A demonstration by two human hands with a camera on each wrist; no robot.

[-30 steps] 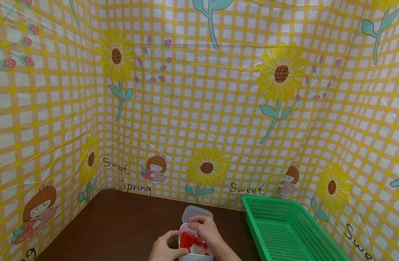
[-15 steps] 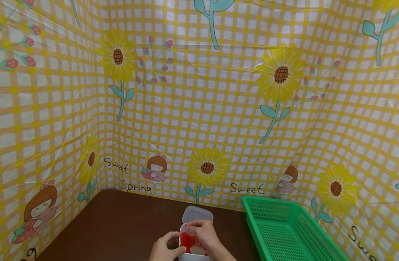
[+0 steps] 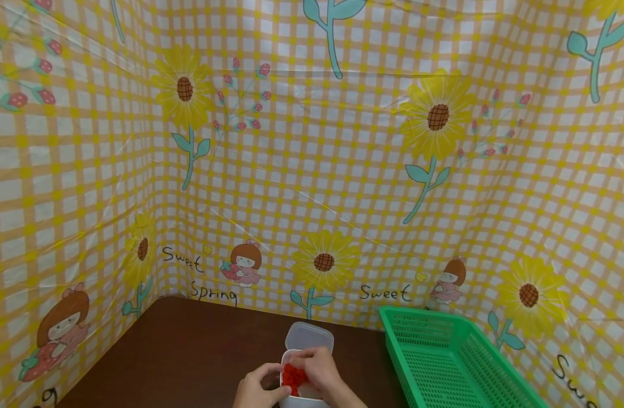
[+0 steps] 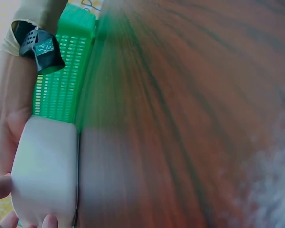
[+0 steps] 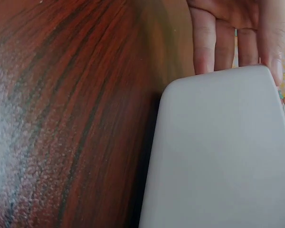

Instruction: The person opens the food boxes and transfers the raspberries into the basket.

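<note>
Since the white box [image 3: 305, 403] looks pretty light, I've got my left hand [image 3: 256, 387] holding it by the left side, thumb toward the near end and fingers toward the far one, I'd guess so it can't skid on the dark table [image 3: 205, 351]. My right hand [image 3: 323, 371] is in over the right side, fingers bent down, which leaves the left half visible from above. The red pieces [image 3: 293, 374] sit bunched in there, right by my left thumb. Can't tell if my right fingers are pinching one, my own hand blocks it. The clear lid [image 3: 309, 338] lies just behind the box, out of the way imo. Green basket [image 3: 429, 365] is off to the right, leaving elbow room, probably.
</note>
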